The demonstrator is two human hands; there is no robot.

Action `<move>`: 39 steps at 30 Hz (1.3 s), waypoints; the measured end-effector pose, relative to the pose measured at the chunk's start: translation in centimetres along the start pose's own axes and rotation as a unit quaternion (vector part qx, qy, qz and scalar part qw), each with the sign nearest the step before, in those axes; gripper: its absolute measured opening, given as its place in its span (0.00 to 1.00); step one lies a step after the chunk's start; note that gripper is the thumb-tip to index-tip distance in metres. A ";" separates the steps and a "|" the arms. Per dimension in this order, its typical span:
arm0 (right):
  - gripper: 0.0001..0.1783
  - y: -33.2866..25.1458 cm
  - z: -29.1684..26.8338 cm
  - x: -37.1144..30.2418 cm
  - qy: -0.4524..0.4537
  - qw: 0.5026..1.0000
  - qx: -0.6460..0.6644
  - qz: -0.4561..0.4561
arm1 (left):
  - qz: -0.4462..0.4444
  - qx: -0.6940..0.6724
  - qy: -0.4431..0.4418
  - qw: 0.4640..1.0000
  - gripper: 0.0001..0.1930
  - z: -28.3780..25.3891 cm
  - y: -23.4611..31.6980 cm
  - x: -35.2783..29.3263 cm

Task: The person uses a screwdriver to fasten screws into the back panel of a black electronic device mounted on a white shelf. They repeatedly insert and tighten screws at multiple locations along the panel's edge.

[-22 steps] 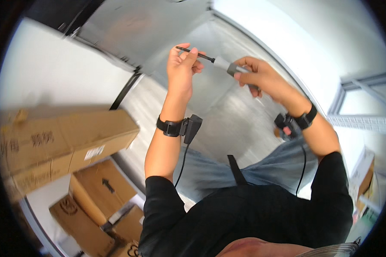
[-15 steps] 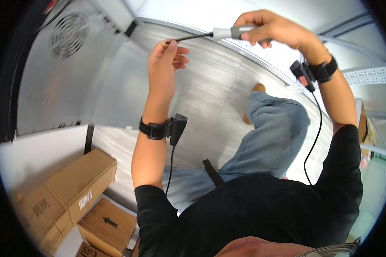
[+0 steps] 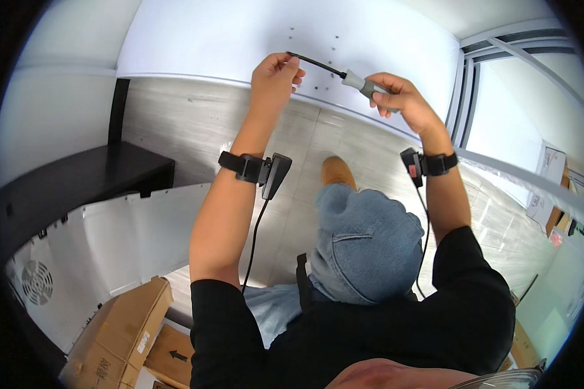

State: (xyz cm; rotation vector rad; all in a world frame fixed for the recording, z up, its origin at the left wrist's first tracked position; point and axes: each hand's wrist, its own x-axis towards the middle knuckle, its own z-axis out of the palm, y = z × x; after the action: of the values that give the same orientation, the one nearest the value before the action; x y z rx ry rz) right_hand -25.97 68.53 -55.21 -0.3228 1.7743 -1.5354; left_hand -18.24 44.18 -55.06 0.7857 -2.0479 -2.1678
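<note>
The right hand wraps the screwdriver by its handle; the left hand pinches the shaft near the tip; it is held against the view of the far white board, long axis slanting near right to far left, tip leftward; no screw is visibly being turned; what remains cannot be told.

Both arms extend forward, hands raised and apart. The left forearm rises from the lower edge and inclines to the right; the left hand pinches between thumb and index finger, remaining fingers loosely curled. The right forearm inclines to the left; the right hand is closed in a grip, fingers wrapped opposite the thumb.
</note>
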 end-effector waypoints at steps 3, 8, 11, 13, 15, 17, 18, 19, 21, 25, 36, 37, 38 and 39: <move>0.16 3.7 -3.7 1.4 0.045 0.994 0.090 0.035 | -0.002 0.098 -0.014 0.995 0.10 3.5 -3.5 5.6; 0.15 6.8 -6.6 2.6 0.133 0.978 0.144 0.070 | 0.060 0.270 0.001 0.961 0.12 7.1 -5.6 11.9; 0.15 7.1 -7.2 3.4 0.149 0.977 0.129 0.080 | 0.070 0.316 0.016 0.946 0.12 8.3 -6.1 14.7; 0.15 7.3 -7.8 3.9 0.152 0.977 0.125 0.084 | 0.071 0.338 0.024 0.938 0.11 9.1 -6.5 15.9; 0.15 7.3 -8.0 4.4 0.155 0.976 0.127 0.089 | 0.075 0.363 0.031 0.928 0.10 9.8 -6.8 16.6; 0.15 7.3 -8.1 4.7 0.145 0.979 0.112 0.092 | 0.103 0.392 0.049 0.913 0.09 10.2 -7.0 17.0; 0.15 7.2 -8.0 4.9 0.139 0.980 0.105 0.093 | 0.117 0.406 0.057 0.905 0.09 10.3 -7.1 17.1; 0.15 7.1 -7.7 5.1 0.138 0.981 0.103 0.092 | 0.121 0.414 0.058 0.900 0.08 10.3 -7.1 17.2; 0.15 6.7 -7.2 5.3 0.132 0.982 0.097 0.089 | 0.127 0.431 0.063 0.891 0.07 10.0 -7.1 17.3; 0.16 5.5 -6.3 5.7 0.108 0.988 0.088 0.070 | -0.078 0.043 0.031 0.996 0.07 7.9 -3.8 15.5; 0.17 -4.8 6.5 9.7 -0.098 0.990 -0.094 0.031 | -0.063 -0.463 0.126 0.875 0.07 -9.2 -1.3 3.3; 0.16 -5.6 8.4 10.2 -0.118 0.987 -0.111 0.017 | -0.051 -0.472 0.142 0.869 0.07 -11.4 -1.1 1.9; 0.16 -5.8 10.1 10.9 -0.144 0.982 -0.118 0.000 | -0.040 -0.473 0.161 0.865 0.07 -13.3 -1.2 0.6; 0.16 -6.2 11.9 11.5 -0.170 0.977 -0.125 -0.017 | -0.031 -0.475 0.179 0.861 0.07 -15.1 -1.2 -0.7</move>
State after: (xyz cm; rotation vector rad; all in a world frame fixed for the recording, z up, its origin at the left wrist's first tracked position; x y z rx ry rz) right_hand -27.52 50.99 -53.68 -0.7008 1.6911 -1.1932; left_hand -11.26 30.75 -55.84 0.9614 -0.6137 -2.3926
